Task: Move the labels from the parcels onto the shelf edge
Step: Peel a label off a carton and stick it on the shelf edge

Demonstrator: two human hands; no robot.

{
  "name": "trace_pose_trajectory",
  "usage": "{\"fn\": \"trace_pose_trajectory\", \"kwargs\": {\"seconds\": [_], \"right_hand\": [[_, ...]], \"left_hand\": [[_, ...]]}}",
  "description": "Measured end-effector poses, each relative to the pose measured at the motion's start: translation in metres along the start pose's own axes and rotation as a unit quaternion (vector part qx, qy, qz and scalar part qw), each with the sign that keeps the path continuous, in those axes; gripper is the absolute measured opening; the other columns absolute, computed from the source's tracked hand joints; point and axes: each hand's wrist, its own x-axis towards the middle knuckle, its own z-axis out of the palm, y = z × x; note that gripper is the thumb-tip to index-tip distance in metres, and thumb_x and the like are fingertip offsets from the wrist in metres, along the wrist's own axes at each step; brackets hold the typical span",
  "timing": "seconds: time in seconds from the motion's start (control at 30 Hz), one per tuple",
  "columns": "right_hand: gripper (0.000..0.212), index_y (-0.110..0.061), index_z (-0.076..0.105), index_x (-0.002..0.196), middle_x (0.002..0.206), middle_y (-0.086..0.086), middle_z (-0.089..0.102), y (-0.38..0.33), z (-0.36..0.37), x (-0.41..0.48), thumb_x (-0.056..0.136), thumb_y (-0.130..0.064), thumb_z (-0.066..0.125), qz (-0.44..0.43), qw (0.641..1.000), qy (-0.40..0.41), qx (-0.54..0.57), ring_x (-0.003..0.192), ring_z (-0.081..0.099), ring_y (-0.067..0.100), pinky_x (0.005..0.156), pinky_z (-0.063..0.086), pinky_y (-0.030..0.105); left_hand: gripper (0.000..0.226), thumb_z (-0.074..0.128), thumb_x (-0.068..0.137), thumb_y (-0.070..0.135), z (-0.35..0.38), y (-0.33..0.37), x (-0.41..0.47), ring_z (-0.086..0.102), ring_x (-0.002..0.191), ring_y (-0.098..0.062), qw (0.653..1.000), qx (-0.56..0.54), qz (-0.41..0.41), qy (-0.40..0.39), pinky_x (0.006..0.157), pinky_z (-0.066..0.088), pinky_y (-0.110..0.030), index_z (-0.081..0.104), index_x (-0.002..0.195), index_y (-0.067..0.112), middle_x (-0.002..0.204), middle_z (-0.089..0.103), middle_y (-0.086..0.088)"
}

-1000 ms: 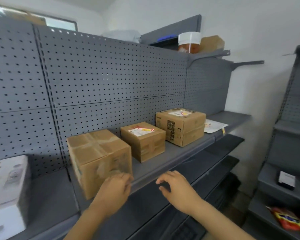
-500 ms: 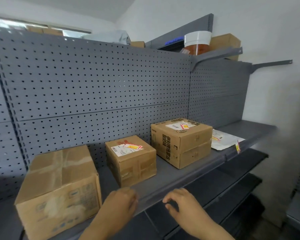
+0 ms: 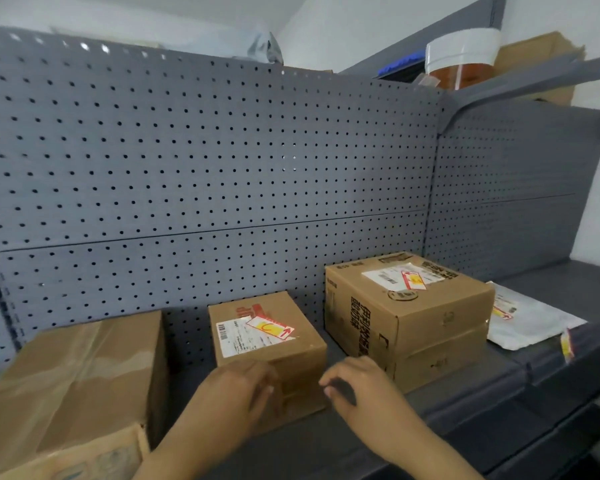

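Three cardboard parcels stand on the grey shelf (image 3: 465, 403). The middle parcel (image 3: 284, 344) carries a white shipping slip and a yellow-and-red label (image 3: 272, 329) on its top. The larger right parcel (image 3: 413, 327) has a similar label (image 3: 413, 280) on top. The left parcel (image 3: 73, 386) shows only tape. My left hand (image 3: 236, 393) is at the middle parcel's front face, fingers curled. My right hand (image 3: 357, 386) hovers beside that parcel's front right corner, fingers bent. Neither hand holds anything. A small yellow label (image 3: 567, 344) sticks at the shelf edge on the right.
A white mailer bag (image 3: 527, 320) with its own label lies right of the large parcel. A perforated grey back panel (image 3: 222, 161) rises behind. The top shelf holds a white-lidded jar (image 3: 461, 64) and a cardboard box (image 3: 541, 53).
The view has shifted right and closer to the shelf, so the middle parcel now sits in front of me. Both hands rose from below the shelf edge to that parcel's front.
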Motion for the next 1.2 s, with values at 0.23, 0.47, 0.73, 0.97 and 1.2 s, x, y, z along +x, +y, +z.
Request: {"fn": "trace_pose_trajectory", "kwargs": {"seconds": [0.23, 0.47, 0.73, 0.97, 1.2], "right_hand": [[0.011, -0.031, 0.063, 0.099, 0.102, -0.015, 0.056, -0.002, 0.013, 0.094, 0.091, -0.028, 0.056, -0.043, 0.998, 0.032, 0.041, 0.100, 0.047, 0.003, 0.086, 0.047, 0.026], [0.044, -0.017, 0.063, 0.114, 0.115, 0.006, 0.057, -0.011, 0.041, 0.163, 0.085, -0.050, 0.058, 0.021, 0.989, -0.066, -0.130, 0.105, 0.049, 0.027, 0.088, 0.041, 0.039], [0.045, -0.016, 0.059, 0.115, 0.113, 0.002, 0.061, -0.013, 0.033, 0.182, 0.073, -0.024, 0.076, 0.074, 0.986, -0.151, 0.010, 0.099, 0.058, 0.022, 0.083, 0.052, 0.037], [0.015, -0.023, 0.060, 0.099, 0.108, -0.002, 0.062, -0.008, 0.024, 0.161, 0.087, -0.014, 0.060, 0.003, 0.995, -0.051, 0.080, 0.089, 0.059, 0.014, 0.076, 0.055, 0.035], [0.011, -0.029, 0.056, 0.090, 0.088, -0.013, 0.059, -0.025, 0.018, 0.126, 0.089, -0.019, 0.060, -0.081, 0.985, -0.006, 0.155, 0.076, 0.057, 0.003, 0.066, 0.052, 0.020]], "left_hand": [[0.016, 0.049, 0.093, 0.032, -0.019, -0.006, 0.030, 0.055, 0.087, 0.000, 0.995, 0.020, -0.063, 0.076, 0.074, 0.045, -0.017, 0.056, 0.106, 0.037, 0.101, 0.060, 0.020], [0.020, 0.048, 0.093, 0.026, -0.018, -0.023, 0.060, 0.058, 0.094, -0.016, 0.983, 0.115, -0.107, 0.095, 0.084, 0.047, -0.034, 0.060, 0.108, 0.022, 0.106, 0.064, 0.003], [0.022, 0.047, 0.093, 0.029, -0.015, -0.031, 0.065, 0.057, 0.096, -0.015, 0.980, 0.137, -0.122, 0.082, 0.086, 0.045, -0.033, 0.060, 0.111, 0.025, 0.109, 0.063, 0.004], [0.017, 0.053, 0.091, 0.024, -0.016, -0.019, 0.060, 0.059, 0.090, -0.012, 0.984, 0.096, -0.103, 0.109, 0.081, 0.048, -0.034, 0.063, 0.105, 0.022, 0.103, 0.064, 0.005], [0.015, 0.059, 0.089, 0.021, -0.035, -0.008, 0.033, 0.055, 0.082, 0.002, 0.990, 0.009, -0.077, 0.119, 0.071, 0.041, -0.009, 0.064, 0.103, 0.023, 0.092, 0.062, 0.013]]}}
